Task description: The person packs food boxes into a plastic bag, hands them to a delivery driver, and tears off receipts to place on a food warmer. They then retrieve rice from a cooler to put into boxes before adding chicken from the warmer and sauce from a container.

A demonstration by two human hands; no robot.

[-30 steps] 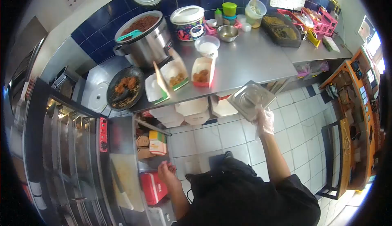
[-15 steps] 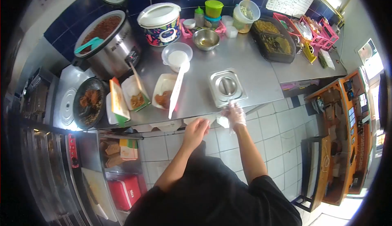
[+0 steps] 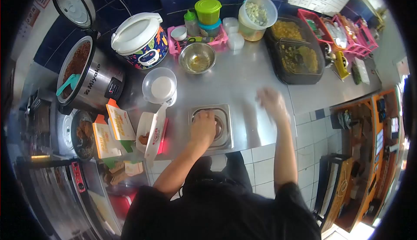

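A small rectangular stainless steel food pan (image 3: 231, 142) with a lid (image 3: 222, 136) lies near the counter's front edge. My left hand (image 3: 203, 129) is bare and closed over the lid's recessed handle, covering part of it. To the right, my right hand (image 3: 272, 102) wears a clear plastic glove and hangs over the bare steel counter; motion smears its fingers. Left of the pan stands an open paper food box (image 3: 153, 129) with a brown fried piece inside. Two orange and white boxes (image 3: 106, 142) stand further left.
A large Miyako rice cooker (image 3: 99, 81), a patterned rice cooker (image 3: 141, 49), a steel bowl (image 3: 197, 58) and a clear plastic bowl (image 3: 159, 86) stand behind. A black divided tray (image 3: 299, 77) of yellow food sits back right. A frying pan (image 3: 82, 138) is at left.
My left hand has come up onto the pan's lid and closed on its handle. My right hand has left the pan, moving right and away. The view has shifted closer to the counter.
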